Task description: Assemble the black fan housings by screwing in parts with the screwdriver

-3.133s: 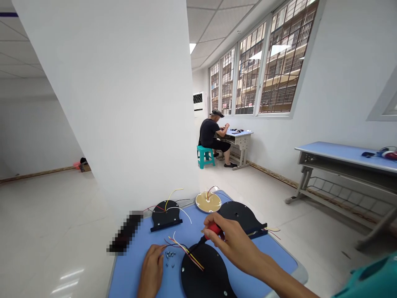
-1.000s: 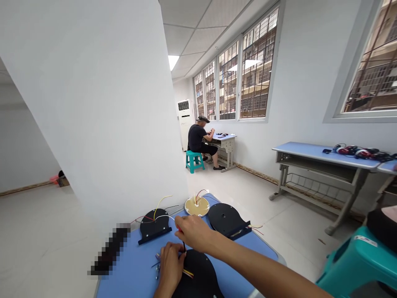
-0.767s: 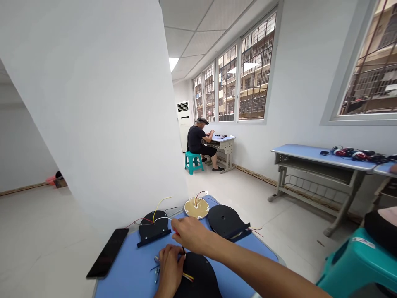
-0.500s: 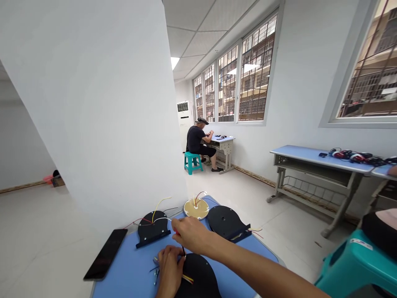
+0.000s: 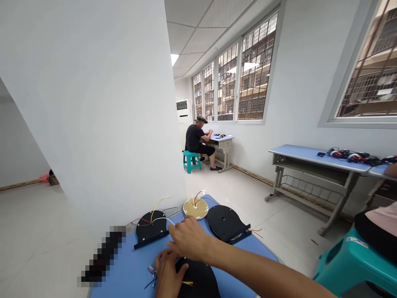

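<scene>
In front of me a black round plate lies on the blue table, partly under my hands. My left hand presses on its left edge, thumb apart and fingers curled. Yellow and red wires come out beside the thumb, and more coloured wire ends show left of the hand. Just above it my right hand is closed in a fist, knuckles up. The red-handled screwdriver seen in it earlier is now hidden by the fingers.
Behind my hands lie a black plate with wires, a tan disc with wires and another black plate. A blurred-out dark slab lies at the left edge. A green stool stands right; a person sits farther off.
My right hand has lowered slightly and turned, so the red handle and dark shaft no longer show. My left hand has shifted slightly, its thumb now lifted apart.
</scene>
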Motion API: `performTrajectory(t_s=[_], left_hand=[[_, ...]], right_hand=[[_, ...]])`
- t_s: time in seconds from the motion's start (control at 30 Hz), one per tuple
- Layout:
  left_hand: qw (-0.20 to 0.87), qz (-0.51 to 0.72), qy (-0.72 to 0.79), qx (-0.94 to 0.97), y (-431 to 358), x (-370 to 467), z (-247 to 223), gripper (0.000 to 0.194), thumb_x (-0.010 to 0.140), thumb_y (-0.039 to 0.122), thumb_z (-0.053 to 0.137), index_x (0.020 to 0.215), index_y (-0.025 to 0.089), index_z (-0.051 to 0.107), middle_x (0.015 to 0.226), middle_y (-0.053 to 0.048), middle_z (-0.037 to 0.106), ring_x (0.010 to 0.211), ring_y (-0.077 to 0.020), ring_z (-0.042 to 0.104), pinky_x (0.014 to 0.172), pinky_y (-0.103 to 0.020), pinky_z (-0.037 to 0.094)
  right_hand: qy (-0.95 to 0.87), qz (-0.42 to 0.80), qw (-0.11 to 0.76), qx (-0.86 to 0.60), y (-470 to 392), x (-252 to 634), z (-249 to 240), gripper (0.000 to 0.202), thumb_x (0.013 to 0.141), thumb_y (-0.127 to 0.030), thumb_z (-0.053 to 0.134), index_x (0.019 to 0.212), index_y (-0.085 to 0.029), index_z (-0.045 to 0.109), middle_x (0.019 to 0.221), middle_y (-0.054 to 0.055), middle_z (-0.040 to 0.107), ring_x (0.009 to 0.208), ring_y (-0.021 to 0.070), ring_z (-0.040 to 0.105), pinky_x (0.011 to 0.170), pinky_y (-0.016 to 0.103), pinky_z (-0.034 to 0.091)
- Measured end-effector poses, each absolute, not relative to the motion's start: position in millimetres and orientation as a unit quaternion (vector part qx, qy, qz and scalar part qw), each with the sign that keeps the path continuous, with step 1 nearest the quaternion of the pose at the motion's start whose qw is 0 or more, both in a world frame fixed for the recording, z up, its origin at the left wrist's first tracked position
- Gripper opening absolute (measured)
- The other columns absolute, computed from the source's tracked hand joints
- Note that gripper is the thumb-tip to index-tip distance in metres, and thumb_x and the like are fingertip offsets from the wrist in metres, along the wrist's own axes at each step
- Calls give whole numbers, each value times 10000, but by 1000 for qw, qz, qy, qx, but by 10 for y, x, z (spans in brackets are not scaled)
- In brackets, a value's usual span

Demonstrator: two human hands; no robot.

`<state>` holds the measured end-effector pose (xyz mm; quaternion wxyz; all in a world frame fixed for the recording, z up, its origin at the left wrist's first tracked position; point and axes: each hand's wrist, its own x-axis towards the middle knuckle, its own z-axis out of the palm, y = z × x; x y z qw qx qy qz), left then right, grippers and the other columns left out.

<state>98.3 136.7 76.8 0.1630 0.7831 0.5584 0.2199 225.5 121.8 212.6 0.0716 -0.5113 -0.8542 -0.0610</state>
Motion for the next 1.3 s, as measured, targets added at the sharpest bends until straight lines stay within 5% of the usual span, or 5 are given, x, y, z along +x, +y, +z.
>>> performTrajectory(t_s=[0.27,0.43,0.57,1.13,1.3], left_hand=[[172,212,567,777,1345,993,763,261,765,230,621,1001,239,732,1099,-60,704,1154,-298,548,1063,-472,301],[175,210,567,777,1333,995,774,253,760,250,609,977,230,737,1082,-66,700,1157,-303,535,1074,-471,289],[172,213,563,779,1327,1002,770,270,763,255,599,997,239,733,1077,-61,705,1148,-295,545,1080,-482,278],[174,234,550,783,1295,1009,785,249,785,211,636,1010,235,740,1025,-63,730,1103,-269,606,1117,-517,234],[176,230,549,784,1290,1008,793,239,791,211,629,999,244,740,1015,-55,742,1092,-268,614,1116,-535,232]], right_hand=[[-852,-84,71,-511,1345,2330,2106,190,933,-168,411,1013,-122,577,895,129,704,799,262,682,721,385,475],[-876,-71,62,-474,1368,2372,2128,260,879,-301,551,1108,-178,539,1075,110,671,902,248,669,687,326,478],[-867,-74,43,-492,1367,2349,2129,209,942,-270,455,986,-117,590,861,144,703,780,281,685,671,377,473],[-841,-63,48,-535,1329,2410,2104,261,942,-336,507,1010,-97,587,836,156,714,779,314,699,657,387,485],[-857,-40,56,-511,1290,2432,2126,239,885,-268,569,1107,-179,559,1050,104,697,892,249,686,689,315,475]])
